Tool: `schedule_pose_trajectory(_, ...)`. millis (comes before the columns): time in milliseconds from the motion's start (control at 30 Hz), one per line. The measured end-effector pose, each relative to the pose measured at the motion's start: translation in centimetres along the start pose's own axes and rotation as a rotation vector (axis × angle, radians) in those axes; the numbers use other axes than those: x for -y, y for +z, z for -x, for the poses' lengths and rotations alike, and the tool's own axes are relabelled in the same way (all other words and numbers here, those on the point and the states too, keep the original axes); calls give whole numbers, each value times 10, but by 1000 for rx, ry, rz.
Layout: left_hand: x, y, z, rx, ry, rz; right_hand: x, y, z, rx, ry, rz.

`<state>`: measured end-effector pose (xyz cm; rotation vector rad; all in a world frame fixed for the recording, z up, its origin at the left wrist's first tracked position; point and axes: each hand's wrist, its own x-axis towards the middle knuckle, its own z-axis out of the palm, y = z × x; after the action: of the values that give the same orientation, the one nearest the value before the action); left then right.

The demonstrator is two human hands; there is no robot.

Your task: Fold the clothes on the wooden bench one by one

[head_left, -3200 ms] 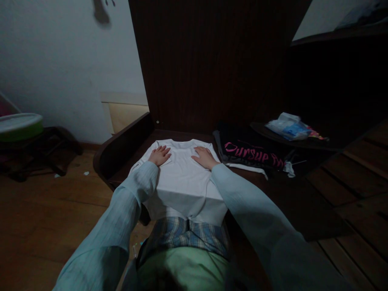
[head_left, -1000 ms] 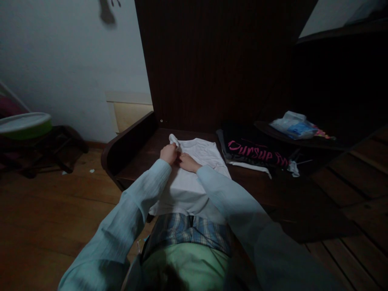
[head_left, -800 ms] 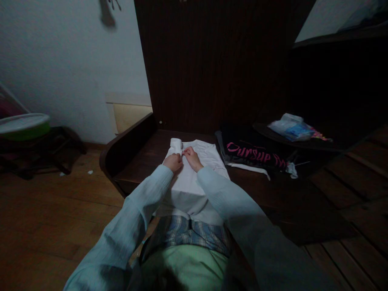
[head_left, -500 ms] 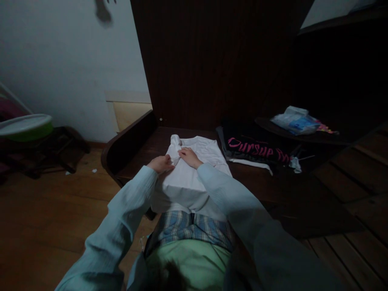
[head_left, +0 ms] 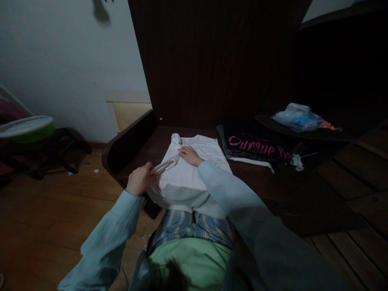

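Observation:
A white garment (head_left: 188, 180), probably a shirt, is spread over the dark wooden bench in front of me, and its near edge hangs down toward my lap. My left hand (head_left: 140, 178) is closed on the left edge of the cloth and pulls it into a taut, narrow fold out to the left. Pressed on the garment's upper middle, my right hand (head_left: 189, 155) lies flat with its fingers stretched out. A rolled or bunched bit of the cloth shows at the far left corner.
Right of the garment lies a pile of folded dark clothes (head_left: 253, 147) with pink lettering. Behind it sits a blue and white plastic pack (head_left: 298, 118). The bench's raised side (head_left: 129, 137) is on the left. A green basin (head_left: 30, 131) rests on a stool at far left.
My left hand has moved left and toward me, drawing the garment's edge out into a stretched fold. My right hand has stayed in place on the cloth.

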<state>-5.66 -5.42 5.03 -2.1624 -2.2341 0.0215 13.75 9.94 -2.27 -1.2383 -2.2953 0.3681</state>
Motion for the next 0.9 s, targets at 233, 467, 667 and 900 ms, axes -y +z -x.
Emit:
schedule_pose_trajectory(233, -58, 7, 28, 30, 281, -75, -5, 1, -3, -76, 25, -162)
schedule_pose_trajectory(467, -71, 10, 36, 49, 315, -95, -10, 5, -3, -86, 41, -166)
schedule_pose_trajectory(667, -58, 15, 10, 42, 412, 137, -4, -1, 1, -117, 19, -140)
schedule_pose_trajectory(900, -31, 46, -23, -331, 132, 334, 11, -10, 8, -108, 39, 30)
